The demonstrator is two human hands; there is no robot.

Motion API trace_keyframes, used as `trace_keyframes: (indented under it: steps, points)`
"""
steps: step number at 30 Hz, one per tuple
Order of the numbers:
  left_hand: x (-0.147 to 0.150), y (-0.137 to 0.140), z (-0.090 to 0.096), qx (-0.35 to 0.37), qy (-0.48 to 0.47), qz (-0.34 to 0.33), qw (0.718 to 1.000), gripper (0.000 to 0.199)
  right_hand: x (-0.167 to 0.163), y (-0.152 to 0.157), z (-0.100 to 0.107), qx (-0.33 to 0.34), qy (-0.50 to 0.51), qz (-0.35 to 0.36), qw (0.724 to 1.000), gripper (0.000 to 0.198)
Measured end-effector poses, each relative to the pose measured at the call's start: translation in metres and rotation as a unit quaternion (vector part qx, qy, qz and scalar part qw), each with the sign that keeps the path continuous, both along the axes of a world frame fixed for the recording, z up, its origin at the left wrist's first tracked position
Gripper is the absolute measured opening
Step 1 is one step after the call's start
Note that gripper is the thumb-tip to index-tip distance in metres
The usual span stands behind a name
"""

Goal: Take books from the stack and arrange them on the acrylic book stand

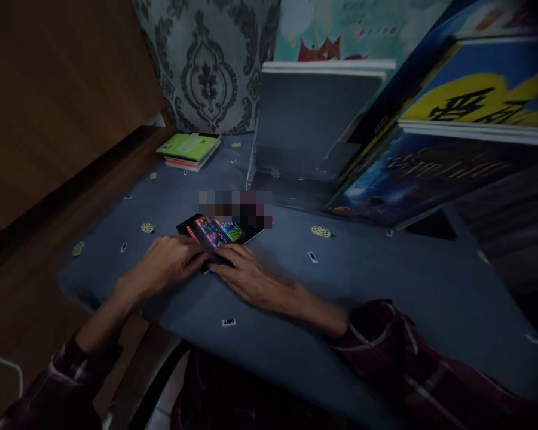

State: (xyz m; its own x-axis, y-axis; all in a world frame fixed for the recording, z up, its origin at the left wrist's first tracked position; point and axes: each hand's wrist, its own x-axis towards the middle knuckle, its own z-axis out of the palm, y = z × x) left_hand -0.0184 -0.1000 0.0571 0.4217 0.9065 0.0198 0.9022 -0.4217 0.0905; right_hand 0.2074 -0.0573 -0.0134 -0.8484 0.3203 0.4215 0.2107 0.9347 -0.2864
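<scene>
The left hand [173, 261] and right hand [244, 279] come close together at the near corner of a thin dark book [213, 232], fingers of both on it; whether they pinch or merely rest on it, I cannot tell. The book lies on the blue tablecloth [349, 269], left of the middle. Its long axis seems to run from near left to far right; its far part is pixelated, and which end is its top is unclear. Beyond, far left, lies a stack of books [187, 147]; far right, picture books [443, 170] stand in a rack [318, 113].
</scene>
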Motion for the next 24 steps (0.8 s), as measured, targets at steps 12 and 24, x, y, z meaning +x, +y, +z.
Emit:
trace_keyframes:
  steps: [12, 24]
  points:
    - [0.006, 0.116, -0.016, -0.046, -0.032, 0.18, 0.982, 0.053, 0.034, 0.047, -0.016, -0.05, 0.063, -0.223, 0.971, 0.031]
    - [0.008, 0.122, -0.02, -0.15, -0.263, 0.205, 0.931, 0.045, 0.036, 0.053, -0.026, -0.076, 0.114, -0.203, 0.97, 0.031]
